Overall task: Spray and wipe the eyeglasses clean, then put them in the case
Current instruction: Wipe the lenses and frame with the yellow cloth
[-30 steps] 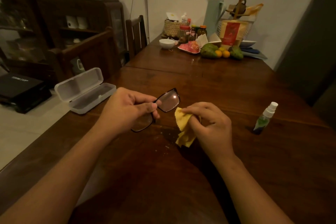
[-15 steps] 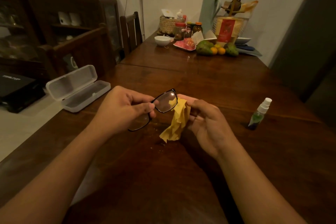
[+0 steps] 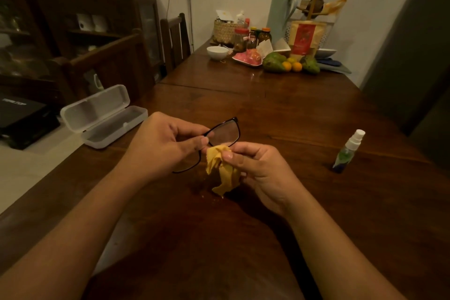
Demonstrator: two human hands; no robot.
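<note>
Head view: eyeglasses (image 3: 225, 132) between hands, left hand (image 3: 163, 143) gripping.

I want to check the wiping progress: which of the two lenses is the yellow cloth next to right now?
The far lens, showing clear beyond the left hand. The yellow cloth, pinched in the right hand, sits at its lower edge; the near lens is mostly hidden.

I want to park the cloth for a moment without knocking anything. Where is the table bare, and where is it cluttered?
Bare wood lies between the right hand and the spray bottle, and across the middle of the table beyond the eyeglasses. The open case takes the left edge. The far end is crowded: bowl, jars, fruit.
</note>
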